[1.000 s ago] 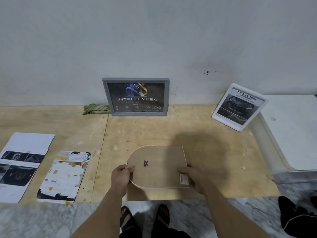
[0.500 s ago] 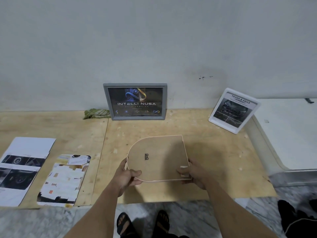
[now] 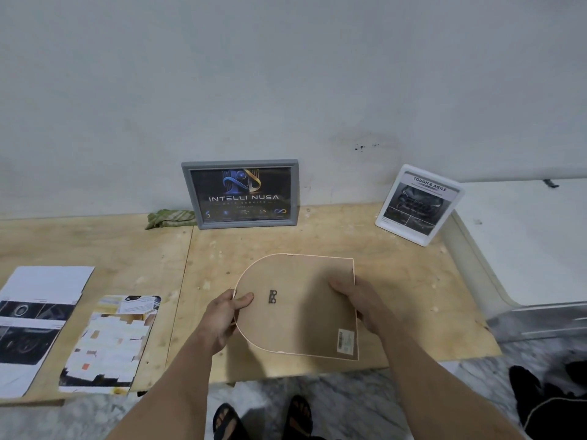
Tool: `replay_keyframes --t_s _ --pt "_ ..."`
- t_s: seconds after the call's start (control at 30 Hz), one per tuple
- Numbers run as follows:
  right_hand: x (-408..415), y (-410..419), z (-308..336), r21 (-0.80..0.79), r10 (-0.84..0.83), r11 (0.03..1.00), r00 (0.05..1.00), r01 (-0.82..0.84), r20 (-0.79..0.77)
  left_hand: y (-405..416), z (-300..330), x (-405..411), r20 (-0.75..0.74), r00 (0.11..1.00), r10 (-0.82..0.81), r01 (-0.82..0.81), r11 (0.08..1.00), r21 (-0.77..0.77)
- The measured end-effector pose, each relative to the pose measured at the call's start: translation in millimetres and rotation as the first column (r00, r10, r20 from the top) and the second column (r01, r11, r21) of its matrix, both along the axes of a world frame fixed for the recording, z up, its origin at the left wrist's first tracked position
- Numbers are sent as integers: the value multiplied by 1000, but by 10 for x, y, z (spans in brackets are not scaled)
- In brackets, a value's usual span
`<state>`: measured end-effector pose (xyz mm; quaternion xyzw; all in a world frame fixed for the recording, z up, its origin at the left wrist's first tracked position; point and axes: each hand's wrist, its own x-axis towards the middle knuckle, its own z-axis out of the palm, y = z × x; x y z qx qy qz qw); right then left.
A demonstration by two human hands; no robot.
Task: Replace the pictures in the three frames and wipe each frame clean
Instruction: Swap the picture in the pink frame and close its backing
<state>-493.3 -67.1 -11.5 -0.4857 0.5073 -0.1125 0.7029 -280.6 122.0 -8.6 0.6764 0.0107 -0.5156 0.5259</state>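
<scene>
Since a second ago, the arched frame (image 3: 298, 309) has come up off the plywood table (image 3: 413, 281) and I hold it back side up, in front of the grey frame (image 3: 240, 193) leaning on the wall. Left of the arched frame lie two printed sheets (image 3: 108, 341). My left hand (image 3: 222, 319) grips its rounded edge, thumb on top. My right hand (image 3: 359, 300) grips its straight edge. Right of it leans a white frame (image 3: 419, 204).
</scene>
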Motion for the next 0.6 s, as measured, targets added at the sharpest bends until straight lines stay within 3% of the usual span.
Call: replay_keyframes --t_s 0.13,0.27,0.37,0.4,0.43,0.5,0.53,0.6 --pt "33 8 84 -94 -95 991 994 100 55 -34 -1 -36 10 1000 6 -6 1000 6" --pt "190 6 287 -168 -89 979 987 111 132 -62 -11 -22 93 996 -19 12 997 74" --pt "465 75 477 -456 -29 887 995 69 94 -193 74 -3 152 988 41 -54 995 87" --pt "568 114 541 -589 -1 808 999 24 38 -258 139 10 164 982 93 -105 992 68" --pt "658 155 585 -744 25 667 999 -36 -26 -328 224 21 159 979 129 -137 990 43" --pt "806 246 700 -968 44 190 987 -162 -156 -476 423 56 55 989 135 -132 990 -56" --pt "869 283 743 -982 77 -28 979 -186 -187 -551 512 98 -23 992 126 -128 984 -125" --pt "942 349 769 -939 170 -288 955 -189 -244 -659 652 189 -137 982 126 -158 954 -253"
